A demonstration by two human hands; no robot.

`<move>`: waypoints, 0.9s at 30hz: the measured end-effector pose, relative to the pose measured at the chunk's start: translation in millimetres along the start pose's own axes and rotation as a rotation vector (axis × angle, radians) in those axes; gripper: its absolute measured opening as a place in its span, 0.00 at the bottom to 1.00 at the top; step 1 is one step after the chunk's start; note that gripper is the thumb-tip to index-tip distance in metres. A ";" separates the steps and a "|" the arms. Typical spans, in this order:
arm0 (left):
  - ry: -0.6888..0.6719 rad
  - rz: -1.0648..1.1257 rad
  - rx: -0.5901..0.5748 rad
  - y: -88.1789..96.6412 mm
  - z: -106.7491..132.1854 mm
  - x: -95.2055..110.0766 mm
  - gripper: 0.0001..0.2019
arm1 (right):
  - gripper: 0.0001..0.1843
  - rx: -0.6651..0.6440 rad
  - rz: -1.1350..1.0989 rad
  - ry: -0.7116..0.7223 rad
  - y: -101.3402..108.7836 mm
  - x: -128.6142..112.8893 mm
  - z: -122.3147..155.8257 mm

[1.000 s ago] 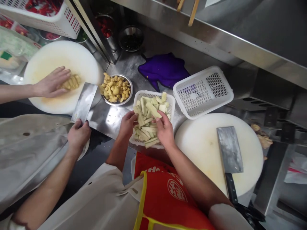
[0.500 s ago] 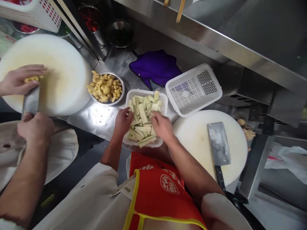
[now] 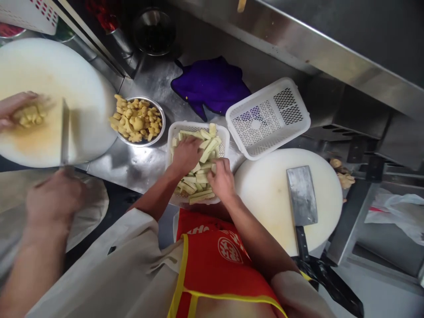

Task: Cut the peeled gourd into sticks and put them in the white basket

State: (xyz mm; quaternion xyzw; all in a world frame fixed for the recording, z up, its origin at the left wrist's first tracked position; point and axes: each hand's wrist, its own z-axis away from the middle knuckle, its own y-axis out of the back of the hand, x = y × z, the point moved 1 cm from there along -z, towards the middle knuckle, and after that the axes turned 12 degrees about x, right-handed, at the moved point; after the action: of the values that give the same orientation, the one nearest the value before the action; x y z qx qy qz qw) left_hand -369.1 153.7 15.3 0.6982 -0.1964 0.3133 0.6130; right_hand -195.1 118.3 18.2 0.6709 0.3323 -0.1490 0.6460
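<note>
Round white board [image 3: 256, 198], just right of the white basket [image 3: 223, 134]. Left hand [image 3: 188, 155] over the basket's left half, fingertips hidden; right hand [image 3: 222, 179] at its right side, fingers curled — cannot tell whether either grips. Smallest: pale cut pieces [image 3: 209, 149], heaped in the basket.

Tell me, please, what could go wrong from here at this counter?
The cleaver on the right board has its handle close to the person's right arm; an elbow might knock it.
The left hand is in among the pale strips, and one lies at the near rim of the basket; it might get pushed out.
The yellow pieces heap above the rim of their bowl, so a bump could spill some.
</note>
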 end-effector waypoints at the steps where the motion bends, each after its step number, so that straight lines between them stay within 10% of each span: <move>1: 0.008 -0.043 -0.024 -4.1 -2.0 3.8 0.14 | 0.21 0.010 -0.008 -0.039 1.4 3.1 0.3; 9: 0.115 0.149 -0.011 4.6 4.1 8.0 0.08 | 0.09 -0.044 -0.231 -0.332 8.7 0.4 -12.1; 19: 0.709 1.021 0.234 32.9 46.6 -19.9 0.13 | 0.35 -0.026 -0.585 -0.426 -5.4 -8.3 -34.7; 27: 0.587 0.740 0.142 30.3 65.2 -6.4 0.13 | 0.30 0.079 -0.456 -0.443 11.2 14.8 -24.4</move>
State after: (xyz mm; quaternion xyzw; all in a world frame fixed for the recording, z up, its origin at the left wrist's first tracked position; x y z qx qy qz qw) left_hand -380.9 83.9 29.7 0.5037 -0.2284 0.7071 0.4406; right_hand -182.7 146.3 20.5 0.5550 0.3193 -0.4451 0.6260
